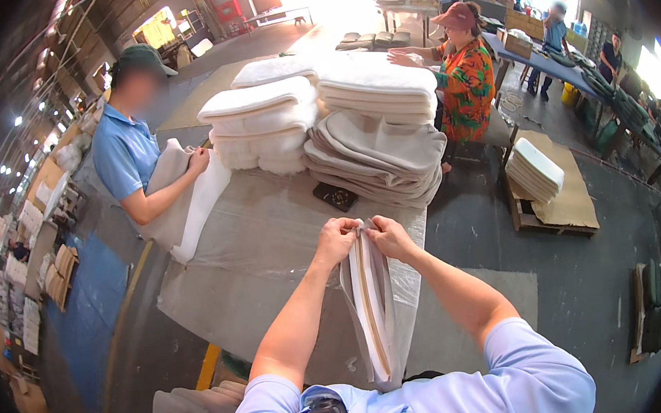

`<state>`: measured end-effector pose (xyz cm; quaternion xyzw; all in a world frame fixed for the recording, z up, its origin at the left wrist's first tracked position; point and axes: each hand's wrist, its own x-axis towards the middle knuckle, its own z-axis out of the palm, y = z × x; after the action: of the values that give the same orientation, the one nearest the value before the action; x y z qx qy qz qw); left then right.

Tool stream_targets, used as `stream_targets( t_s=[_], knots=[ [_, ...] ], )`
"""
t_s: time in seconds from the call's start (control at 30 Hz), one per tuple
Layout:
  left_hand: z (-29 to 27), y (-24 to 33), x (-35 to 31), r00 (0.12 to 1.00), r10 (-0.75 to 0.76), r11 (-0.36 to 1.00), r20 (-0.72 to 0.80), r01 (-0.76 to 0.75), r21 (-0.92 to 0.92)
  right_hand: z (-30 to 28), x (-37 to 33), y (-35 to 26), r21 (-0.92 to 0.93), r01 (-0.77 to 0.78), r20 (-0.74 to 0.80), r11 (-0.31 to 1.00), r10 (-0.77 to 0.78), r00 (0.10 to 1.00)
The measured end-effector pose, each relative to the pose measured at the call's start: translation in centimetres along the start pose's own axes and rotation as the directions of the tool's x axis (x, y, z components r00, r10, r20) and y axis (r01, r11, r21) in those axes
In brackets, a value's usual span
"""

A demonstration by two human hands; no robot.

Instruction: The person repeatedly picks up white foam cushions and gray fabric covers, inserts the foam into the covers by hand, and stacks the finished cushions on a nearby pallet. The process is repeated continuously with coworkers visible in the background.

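Observation:
My left hand (pixel 337 241) and my right hand (pixel 391 237) pinch the far end of a long grey cushion cover (pixel 388 311) between them. It stands edge-on and hangs toward my body, with white padding showing along its opening and a tan zipper strip (pixel 367 298) running lengthwise. Both sets of fingers are closed close together at the tip; the exact bit between them is hard to make out. Beyond my hands lies a pile of folded grey covers (pixel 377 155) on the plastic-covered table (pixel 264 252), with a flat dark patterned object (pixel 335 196) beside it.
White padding stacks (pixel 260 122) stand at the table's far end. At left, a person in a blue shirt (pixel 125 150) handles grey fabric (pixel 167 181) over a white pad; far right, one in a patterned shirt (pixel 468 88) touches the pads. A pallet (pixel 572 185) holds white pads.

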<state>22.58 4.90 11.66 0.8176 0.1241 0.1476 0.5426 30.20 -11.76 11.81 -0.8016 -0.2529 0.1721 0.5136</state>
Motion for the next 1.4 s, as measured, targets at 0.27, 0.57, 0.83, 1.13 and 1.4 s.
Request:
stream_targets(
  t_s=[0.27, 0.57, 0.83, 1.13, 1.4],
  knots=[
    [-0.7, 0.5, 0.3, 0.998, 0.068, 0.972, 0.003, -0.067, 0.225, 0.9, 0.1, -0.2, 0.003, -0.016, -0.015, 1.000, 0.016, 1.000],
    [0.6, 0.6, 0.2, 0.960, 0.270, 0.933, -0.076, -0.241, 0.269, 0.0, 0.2, -0.4, 0.049, -0.044, 0.059, 0.998, 0.041, 0.997],
    [1.9, -2.4, -0.4, 0.982, -0.181, 0.855, -0.046, 0.134, -0.501, 0.2, -0.7, -2.6, -0.207, 0.204, 0.277, 0.957, -0.143, 0.950],
    [3.4, -3.1, -3.2, 0.965, -0.019, 0.960, -0.262, -0.055, -0.273, -0.3, -2.1, -2.7, -0.356, 0.414, 0.459, 0.838, -0.229, 0.858],
    [3.1, -2.5, -2.9, 0.962, -0.054, 0.967, -0.267, -0.016, -0.253, -1.9, 2.3, 0.1, 0.315, -0.088, 0.446, 0.945, -0.066, 0.893]
  ],
)
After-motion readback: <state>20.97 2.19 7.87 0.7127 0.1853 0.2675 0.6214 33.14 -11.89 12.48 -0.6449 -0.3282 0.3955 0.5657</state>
